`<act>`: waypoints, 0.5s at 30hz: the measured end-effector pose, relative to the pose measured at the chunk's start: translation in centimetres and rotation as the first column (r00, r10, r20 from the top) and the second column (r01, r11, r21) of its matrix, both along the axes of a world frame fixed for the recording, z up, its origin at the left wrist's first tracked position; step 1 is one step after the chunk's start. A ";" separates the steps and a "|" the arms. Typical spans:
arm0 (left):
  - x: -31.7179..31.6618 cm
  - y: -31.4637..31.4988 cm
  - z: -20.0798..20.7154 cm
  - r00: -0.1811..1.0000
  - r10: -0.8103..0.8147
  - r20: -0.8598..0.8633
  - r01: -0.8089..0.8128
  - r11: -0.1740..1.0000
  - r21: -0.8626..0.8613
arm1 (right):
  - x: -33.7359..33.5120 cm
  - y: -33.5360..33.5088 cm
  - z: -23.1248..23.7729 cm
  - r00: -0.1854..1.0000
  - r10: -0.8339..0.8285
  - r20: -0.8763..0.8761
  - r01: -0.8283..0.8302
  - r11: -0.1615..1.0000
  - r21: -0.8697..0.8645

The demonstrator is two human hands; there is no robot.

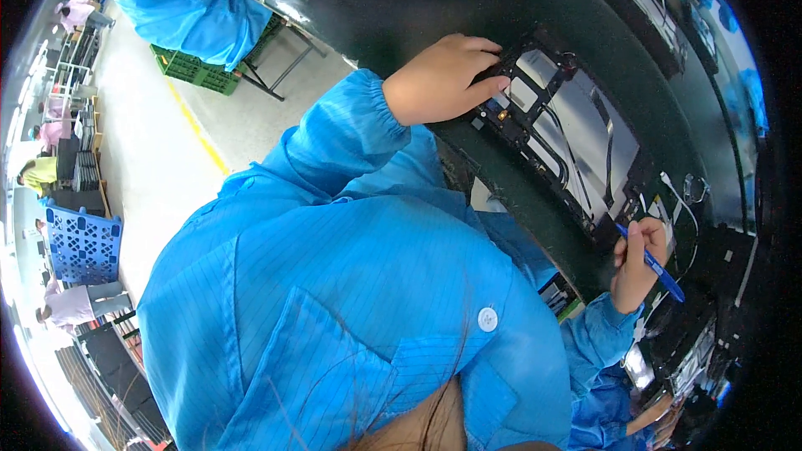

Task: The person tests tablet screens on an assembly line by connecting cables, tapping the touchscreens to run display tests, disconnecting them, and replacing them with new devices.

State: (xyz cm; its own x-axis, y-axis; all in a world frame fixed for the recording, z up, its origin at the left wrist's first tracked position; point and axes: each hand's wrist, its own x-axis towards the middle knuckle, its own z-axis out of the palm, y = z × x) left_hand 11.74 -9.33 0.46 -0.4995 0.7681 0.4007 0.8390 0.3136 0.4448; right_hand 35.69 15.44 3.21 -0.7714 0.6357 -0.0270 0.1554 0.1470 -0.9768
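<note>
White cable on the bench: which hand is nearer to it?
The right. The right hand, holding the blue pen, is just beside the white cable; the left hand is well away, at the opposite end of the panel.

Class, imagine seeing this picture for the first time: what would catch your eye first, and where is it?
The bright blue smock fills the middle. To its right lies a black-framed assembly with shiny silver panels, the left hand at its upper-left end and the right hand near its lower end, holding a blue pen-like tool. Far left stands a blue plastic lattice.
</note>
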 end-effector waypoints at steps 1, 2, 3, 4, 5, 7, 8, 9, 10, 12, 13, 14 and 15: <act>-0.1 0.0 -0.1 1.000 0.001 0.000 -0.001 1.000 0.000 | -0.1 -0.3 0.0 0.996 -0.060 0.066 0.060 0.998 0.002; -0.1 -0.1 -0.1 1.000 -0.006 -0.001 0.006 1.000 0.003 | -0.2 -0.4 -0.1 0.994 -0.079 0.076 0.078 0.997 0.009; -0.2 -0.1 -0.2 1.000 -0.016 -0.006 0.016 1.000 0.012 | -0.3 -0.6 -0.2 0.993 -0.092 0.079 0.088 0.995 0.052; -0.2 -0.1 -0.3 1.000 -0.014 0.000 0.014 1.000 0.005 | -0.4 -0.7 -0.2 0.993 -0.094 0.068 0.088 0.993 0.084; -0.2 0.0 -0.3 1.000 -0.016 -0.012 0.016 1.000 0.016 | -0.4 -0.8 -0.3 0.991 -0.105 0.083 0.097 0.991 0.094; -0.2 0.0 -0.3 1.000 -0.019 -0.024 0.020 0.999 0.027 | -0.4 -0.8 -0.3 0.993 -0.074 0.092 0.058 0.985 0.164; -0.2 0.0 -0.3 1.000 -0.018 -0.025 0.019 1.000 0.025 | -0.4 -0.8 -0.3 0.993 -0.074 0.092 0.059 0.985 0.164; -0.2 0.0 -0.3 0.999 -0.016 -0.029 0.017 0.999 0.029 | -0.4 -0.8 -0.3 0.992 -0.079 0.096 0.064 0.986 0.157; -0.1 0.0 -0.4 1.000 -0.017 -0.026 0.018 1.000 0.024 | -0.3 -0.7 -0.3 0.991 -0.084 0.100 0.069 0.986 0.151; -0.1 0.0 -0.4 0.999 -0.007 -0.039 0.008 0.999 0.038 | -0.2 -0.7 -0.4 0.991 -0.085 0.106 0.066 0.983 0.174; -0.1 0.0 -0.4 1.000 -0.004 -0.030 0.005 0.999 0.037 | -0.2 -0.6 -0.5 0.992 -0.062 0.108 0.041 0.981 0.192; -0.2 0.0 -0.5 1.000 -0.014 -0.025 0.014 0.999 0.036 | -0.1 -0.6 -0.5 0.990 -0.087 0.114 0.063 0.978 0.197; -0.3 0.0 -0.5 0.999 -0.022 -0.026 0.023 0.999 0.043 | -0.1 -0.5 -0.5 0.994 -0.044 0.104 0.020 0.975 0.220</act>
State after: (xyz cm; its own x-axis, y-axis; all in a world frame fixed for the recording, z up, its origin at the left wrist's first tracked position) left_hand 11.45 -9.31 -0.05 -0.4717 0.7608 0.4458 0.8567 0.2756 0.4361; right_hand 35.59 14.94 2.67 -0.7507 0.6598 0.0335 0.2656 0.3478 -0.8992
